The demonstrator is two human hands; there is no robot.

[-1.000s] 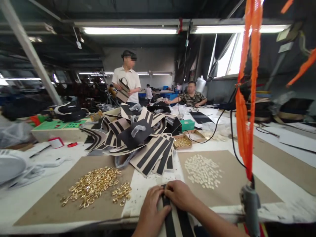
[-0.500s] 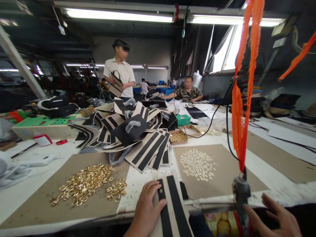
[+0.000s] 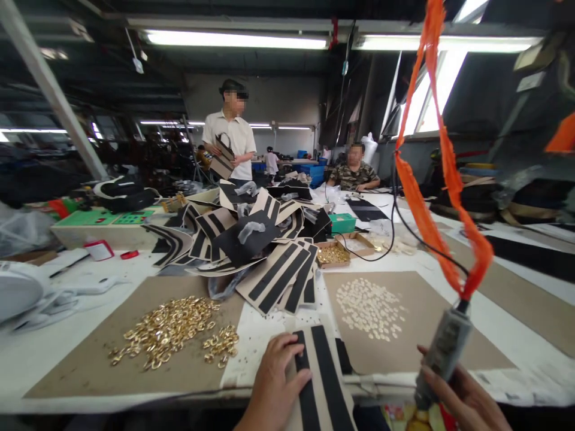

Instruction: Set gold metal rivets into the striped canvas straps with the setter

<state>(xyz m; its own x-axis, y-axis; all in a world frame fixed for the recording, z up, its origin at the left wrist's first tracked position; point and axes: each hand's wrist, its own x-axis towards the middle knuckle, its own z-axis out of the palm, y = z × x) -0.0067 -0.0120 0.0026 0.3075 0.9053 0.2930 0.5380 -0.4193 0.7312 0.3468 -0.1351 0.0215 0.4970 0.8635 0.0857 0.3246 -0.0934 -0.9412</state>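
My left hand point(image 3: 273, 378) lies flat, fingers spread, on a tan panel with black stripes point(image 3: 324, 383) at the table's near edge. My right hand point(image 3: 465, 398) is closed round a grey hanging tool point(image 3: 442, 353) at the lower right; the tool dangles from orange straps point(image 3: 442, 173) and a black cable. A heap of gold metal rings point(image 3: 168, 329) lies on brown card to the left of the panel. A patch of small pale pieces point(image 3: 368, 308) lies on brown card to the right.
A pile of striped panels point(image 3: 251, 245) fills the table's middle, with a box of gold parts point(image 3: 332, 255) and a green box point(image 3: 342, 224) behind. A person in a white shirt point(image 3: 231, 143) stands holding a bag; another person point(image 3: 354, 170) sits farther back.
My right hand left the striped panel, swung to the right and took hold of the hanging grey tool, which now tilts. My left hand stays pressing the panel.
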